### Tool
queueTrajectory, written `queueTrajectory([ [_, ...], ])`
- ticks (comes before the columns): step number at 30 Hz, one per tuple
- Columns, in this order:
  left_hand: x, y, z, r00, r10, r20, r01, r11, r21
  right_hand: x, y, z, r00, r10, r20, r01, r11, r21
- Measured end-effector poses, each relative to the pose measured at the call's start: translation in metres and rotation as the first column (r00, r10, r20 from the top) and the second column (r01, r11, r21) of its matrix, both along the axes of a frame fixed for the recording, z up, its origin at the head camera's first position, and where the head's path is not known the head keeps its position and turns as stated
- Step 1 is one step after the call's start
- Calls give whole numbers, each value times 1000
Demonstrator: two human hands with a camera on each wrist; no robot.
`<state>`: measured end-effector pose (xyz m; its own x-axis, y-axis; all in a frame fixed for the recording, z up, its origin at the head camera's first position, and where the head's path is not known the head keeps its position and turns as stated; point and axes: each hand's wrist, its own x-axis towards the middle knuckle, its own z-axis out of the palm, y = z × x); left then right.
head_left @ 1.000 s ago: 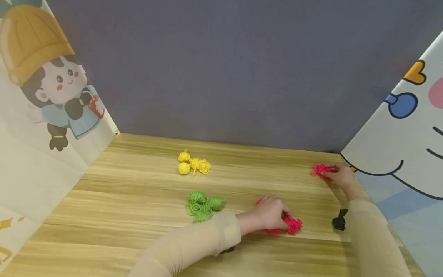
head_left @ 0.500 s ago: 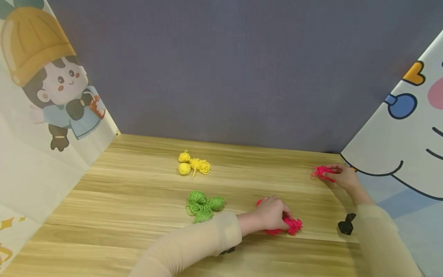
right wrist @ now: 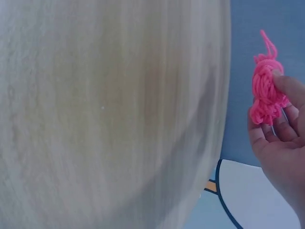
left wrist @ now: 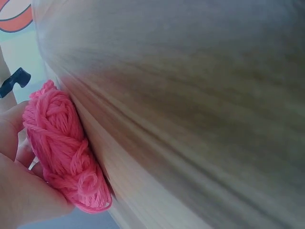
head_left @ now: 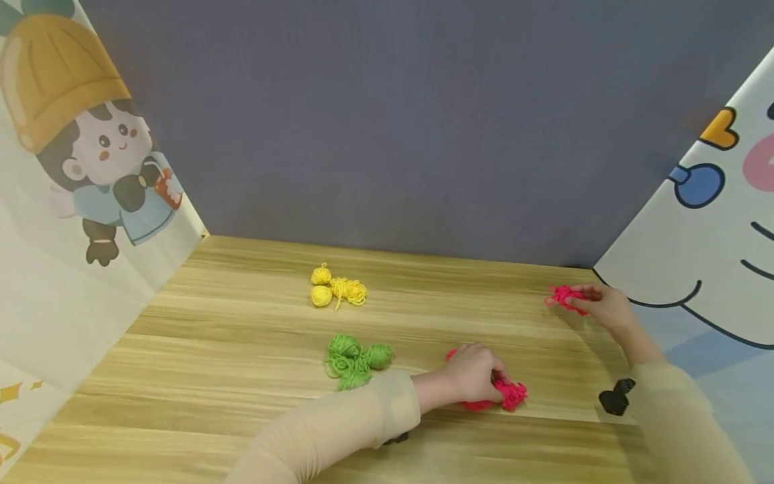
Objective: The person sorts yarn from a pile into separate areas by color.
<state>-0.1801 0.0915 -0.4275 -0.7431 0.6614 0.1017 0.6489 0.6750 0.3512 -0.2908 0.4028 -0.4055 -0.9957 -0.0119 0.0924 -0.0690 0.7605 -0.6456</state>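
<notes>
In the head view my left hand grips a pink yarn skein on the table, right of the middle. More pink yarn shows at the edges of that hand, partly hidden by it. The left wrist view shows the skein close up, low against the wood, with fingers and thumb about it. Toward the table's far right corner my right hand pinches a smaller pink yarn bundle between thumb and fingers. In the right wrist view this bundle is held off the wood, with a loop sticking out.
Green yarn balls lie left of my left hand, partly behind the sleeve. Farther back sit yellow yarn balls. A grey panel closes the back of the table. A black device sits at the right sleeve.
My right hand, still pinching the pink bundle, has shifted slightly right, and its forearm has swung right too. The left hand and the other yarn stay where they were.
</notes>
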Motion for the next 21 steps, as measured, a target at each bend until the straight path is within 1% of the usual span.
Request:
queueTrajectory([
  [4,0,0,0,1000,-1,-1,1,1000,3,3,0,5,1000,6,-11,-6,1000,-26],
  [10,1,-2,1,1000,-5,-13,6,1000,8,13,-1,10,1000,3,-9,-4,995,-100],
  [16,1,-2,0,999,-18,-26,18,1000,10,23,-7,15,1000,14,1,-14,995,-101],
  [21,3,-2,0,999,-15,-38,16,1000,18,30,-12,18,999,34,21,-31,993,-118],
])
